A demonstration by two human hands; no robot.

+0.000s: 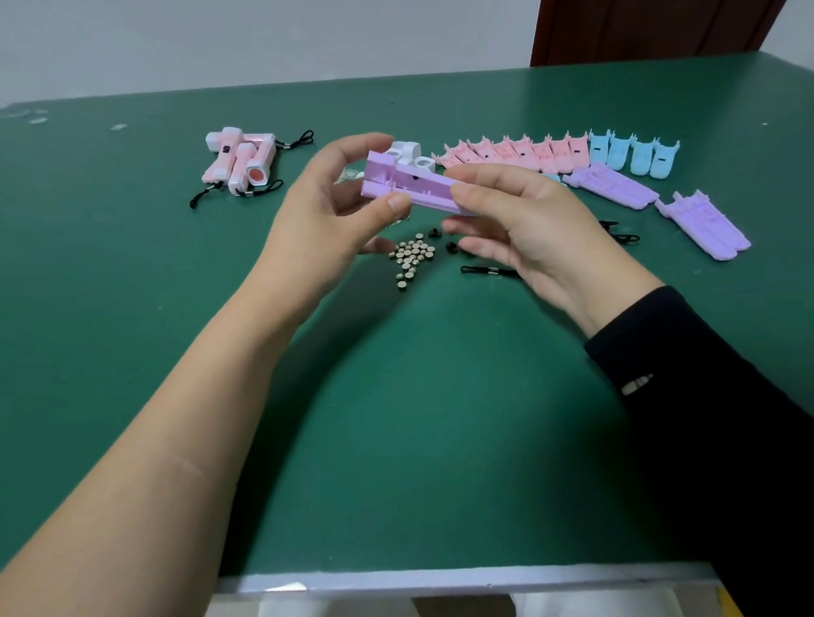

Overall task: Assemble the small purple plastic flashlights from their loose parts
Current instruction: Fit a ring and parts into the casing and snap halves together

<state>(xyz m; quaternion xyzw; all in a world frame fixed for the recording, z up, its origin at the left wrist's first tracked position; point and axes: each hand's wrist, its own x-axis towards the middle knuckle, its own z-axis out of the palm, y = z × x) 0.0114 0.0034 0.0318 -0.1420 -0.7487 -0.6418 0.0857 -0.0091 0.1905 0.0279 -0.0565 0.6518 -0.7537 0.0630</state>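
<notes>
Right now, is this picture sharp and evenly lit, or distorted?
Head view: soft even light, no glare; faint shadows under the forearms on the green table; wide lens stretches the near forearms; the pale purple plastic flashlight shell looks fairly sharp.

Beyond your left hand (322,203) lie finished pink flashlights (239,163) on the green tabletop (403,427). Past your right hand (524,225) runs a row of pink shells (514,151), then blue shells (634,153); a brown door (663,6) stands behind.
</notes>
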